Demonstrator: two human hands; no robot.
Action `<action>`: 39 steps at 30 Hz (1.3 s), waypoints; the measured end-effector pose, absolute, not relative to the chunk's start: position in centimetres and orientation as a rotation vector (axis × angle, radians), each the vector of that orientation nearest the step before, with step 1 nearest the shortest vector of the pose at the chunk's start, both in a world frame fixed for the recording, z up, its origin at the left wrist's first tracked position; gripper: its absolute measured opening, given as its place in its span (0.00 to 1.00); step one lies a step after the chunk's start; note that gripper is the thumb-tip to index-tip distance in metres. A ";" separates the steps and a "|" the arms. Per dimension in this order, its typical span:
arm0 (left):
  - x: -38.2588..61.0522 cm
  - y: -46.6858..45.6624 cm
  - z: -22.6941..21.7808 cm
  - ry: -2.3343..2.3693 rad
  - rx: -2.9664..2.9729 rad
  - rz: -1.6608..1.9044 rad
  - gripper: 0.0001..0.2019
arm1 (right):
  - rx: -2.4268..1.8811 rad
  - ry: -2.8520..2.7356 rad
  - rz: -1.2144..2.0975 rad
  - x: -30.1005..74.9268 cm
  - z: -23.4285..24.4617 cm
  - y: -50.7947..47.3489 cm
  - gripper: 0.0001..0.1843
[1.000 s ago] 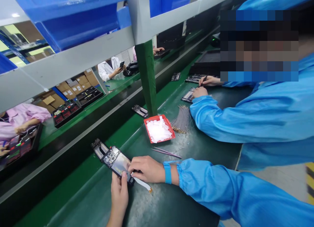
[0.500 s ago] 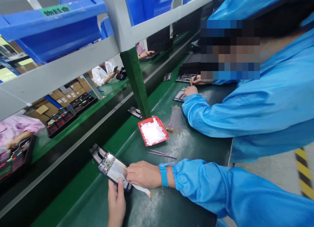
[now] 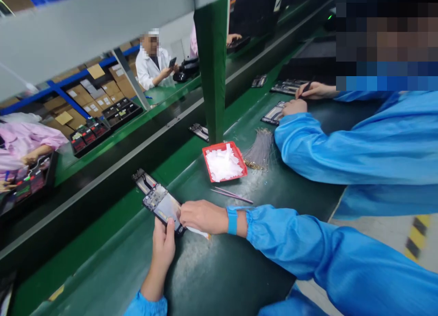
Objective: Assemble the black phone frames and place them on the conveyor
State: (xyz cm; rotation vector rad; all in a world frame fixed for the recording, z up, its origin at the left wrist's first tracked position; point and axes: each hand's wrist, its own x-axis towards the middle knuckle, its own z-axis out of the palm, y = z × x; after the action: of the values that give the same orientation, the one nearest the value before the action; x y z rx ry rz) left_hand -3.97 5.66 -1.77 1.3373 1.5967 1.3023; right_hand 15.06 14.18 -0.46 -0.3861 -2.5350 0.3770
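Observation:
My left hand (image 3: 163,243) grips an opened phone (image 3: 165,205) by its lower end, thumb along the near edge. A circuit board shows at the phone's upper end, with a pale flat area below it. My right hand (image 3: 207,217), a blue band at its wrist, is closed at the phone's lower right side. From under its fingers comes a white strip (image 3: 198,233) with an orange end; the fingertips and the strip's other end are hidden. Another opened phone (image 3: 143,180) lies just beyond the held one. Tweezers (image 3: 232,195) rest on the green mat beyond my right hand.
A red tray (image 3: 207,163) holds white paper-like pieces. Beside it lies a bundle of thin wires (image 3: 260,147). A green post (image 3: 214,74) rises behind the tray. At the right, a co-worker's blue sleeve (image 3: 315,145) rests on the bench near more phones.
The view has shifted, so the bench things sit higher in the picture and more of my left forearm shows. Both hands keep their hold at the phone, with little visible change.

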 end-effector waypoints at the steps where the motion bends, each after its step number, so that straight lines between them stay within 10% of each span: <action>1: -3.9 5.6 -1.7 1.606 1.363 1.278 0.25 | -0.417 -2.512 0.396 15.1 -0.5 14.1 0.07; 28: -3.5 5.9 -1.2 1.615 1.284 1.285 0.24 | -0.486 -2.437 0.384 16.0 1.0 14.0 0.06; 39: -3.8 6.3 -2.1 1.575 1.247 1.421 0.25 | -1.318 -1.813 0.136 24.7 5.0 21.3 0.04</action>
State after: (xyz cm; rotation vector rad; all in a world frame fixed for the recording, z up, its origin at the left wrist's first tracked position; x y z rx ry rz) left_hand -3.78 6.32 -2.06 1.2473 1.5754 1.4206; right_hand 24.69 21.33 4.97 -1.3181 -1.8128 0.1358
